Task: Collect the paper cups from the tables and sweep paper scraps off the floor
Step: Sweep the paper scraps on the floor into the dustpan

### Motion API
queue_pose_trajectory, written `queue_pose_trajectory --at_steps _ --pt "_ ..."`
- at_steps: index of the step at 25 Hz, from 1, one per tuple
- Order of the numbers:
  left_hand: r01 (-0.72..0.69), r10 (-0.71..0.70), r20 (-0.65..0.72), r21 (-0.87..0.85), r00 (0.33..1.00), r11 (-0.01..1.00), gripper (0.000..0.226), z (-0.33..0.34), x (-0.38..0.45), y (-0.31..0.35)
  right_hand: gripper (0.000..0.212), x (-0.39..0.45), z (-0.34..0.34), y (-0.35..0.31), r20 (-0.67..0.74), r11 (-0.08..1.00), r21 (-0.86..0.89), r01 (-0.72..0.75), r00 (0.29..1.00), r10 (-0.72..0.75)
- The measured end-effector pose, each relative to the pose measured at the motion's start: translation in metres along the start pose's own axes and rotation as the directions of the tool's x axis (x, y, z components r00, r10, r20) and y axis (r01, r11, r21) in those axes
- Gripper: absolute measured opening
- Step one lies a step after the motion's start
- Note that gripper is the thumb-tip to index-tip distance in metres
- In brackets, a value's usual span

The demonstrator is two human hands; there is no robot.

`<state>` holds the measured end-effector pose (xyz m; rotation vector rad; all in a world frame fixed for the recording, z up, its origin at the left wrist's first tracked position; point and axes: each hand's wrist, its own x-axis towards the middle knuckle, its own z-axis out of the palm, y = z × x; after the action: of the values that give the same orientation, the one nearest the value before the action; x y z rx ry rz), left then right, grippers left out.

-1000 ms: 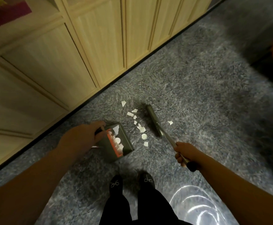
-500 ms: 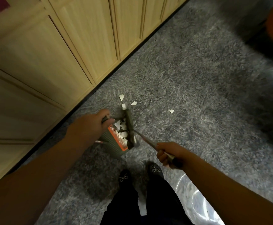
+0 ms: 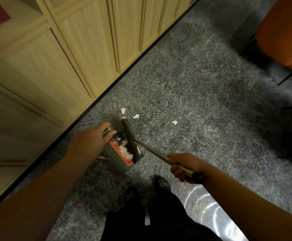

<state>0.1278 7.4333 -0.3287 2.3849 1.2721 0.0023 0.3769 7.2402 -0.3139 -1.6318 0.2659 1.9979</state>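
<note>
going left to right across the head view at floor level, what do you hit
wooden cabinets → left hand → dustpan → right hand → orange chair

Grey speckled floor (image 3: 202, 94), white paper scraps (image 3: 174, 122), dustpan (image 3: 117, 153) resting

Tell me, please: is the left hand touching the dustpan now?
Touching. The head view shows the left hand gripping the top of the dustpan, fingers curled round its handle. No gap shows between them.
</note>
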Motion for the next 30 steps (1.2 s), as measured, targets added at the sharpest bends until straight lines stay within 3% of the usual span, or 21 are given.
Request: queue_pose_trajectory --at_steps 3,5,7,8,9,14,20,25,30 --pt "0.071 -0.071 0.003 -0.056 0.997 0.996 0.038 -0.009 -0.010 -0.009 0.041 0.001 0.000 -0.007 -0.054 0.997 -0.031 0.076 0.996 -0.078" --pt "0.098 -0.096 0.026 -0.082 0.995 0.992 0.037 -0.018 -0.010 -0.015 0.049 0.004 -0.001 -0.017 -0.065 0.992 -0.051 0.119 0.990 -0.122" --pt "0.107 -0.103 0.040 -0.106 0.994 0.989 0.036 -0.025 -0.005 -0.021 0.043 0.007 -0.005 -0.033 -0.067 0.987 -0.082 0.141 0.987 -0.146" --pt "0.117 -0.112 0.046 -0.114 0.993 0.987 0.036 -0.027 -0.002 -0.024 0.017 0.008 -0.005 -0.045 -0.054 0.983 -0.088 0.158 0.985 -0.163" --pt "0.133 -0.128 0.051 -0.117 0.990 0.984 0.038 -0.029 0.002 -0.027 0.038 0.014 -0.009 -0.057 -0.079 0.980 -0.116 0.159 0.982 -0.169" --pt "0.244 -0.239 0.064 -0.087 0.969 0.966 0.044 -0.035 0.040 -0.045 0.022 0.041 -0.017 -0.137 -0.111 0.916 -0.361 0.173 0.968 -0.227" --pt "0.323 -0.324 0.053 0.027 0.945 0.946 0.049 -0.041 0.087 -0.042 0.008 0.083 -0.022 -0.235 -0.093 0.757 -0.644 0.113 0.970 -0.224" --pt "0.327 -0.338 0.117 0.100 0.934 0.940 0.050 -0.047 0.116 -0.040 0.025 0.128 -0.013 -0.263 -0.068 0.677 -0.731 0.090 0.977 -0.202" --pt "0.365 -0.384 0.142 0.142 0.912 0.920 0.066 -0.054 0.117 -0.039 0.036 0.159 -0.007 -0.262 -0.119 0.565 -0.824 -0.035 0.987 -0.112"
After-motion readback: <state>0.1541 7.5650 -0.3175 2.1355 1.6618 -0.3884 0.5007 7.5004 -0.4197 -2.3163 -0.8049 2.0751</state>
